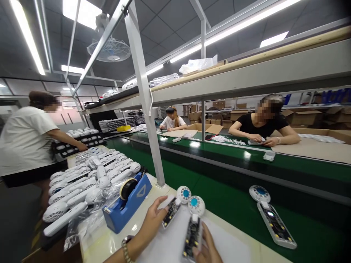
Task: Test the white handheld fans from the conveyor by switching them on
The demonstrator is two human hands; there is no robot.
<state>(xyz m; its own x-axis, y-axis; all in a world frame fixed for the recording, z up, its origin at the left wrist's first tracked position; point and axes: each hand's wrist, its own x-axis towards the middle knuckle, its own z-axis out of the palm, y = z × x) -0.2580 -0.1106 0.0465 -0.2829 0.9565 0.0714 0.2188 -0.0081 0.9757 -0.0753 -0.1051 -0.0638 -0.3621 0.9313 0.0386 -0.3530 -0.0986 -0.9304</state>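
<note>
My left hand [155, 219] is closed around the lower part of a white device with an exposed black circuit board [171, 212] and a round head with a blue centre [184, 194]. My right hand [207, 245] grips a similar device by its open circuit-board handle [192, 237]. Its round, blue-centred head [196, 205] points away from me, close beside the other head. Both are held above a white sheet [227, 243] on the table. A third open device [275, 223] lies on the green conveyor belt to the right.
A blue tape dispenser [127, 204] stands left of my hands, beside piled white devices [82, 182]. A white metal post [145, 95] rises at the table edge. Two people sit across the green belt [219, 182]; another person stands at the left.
</note>
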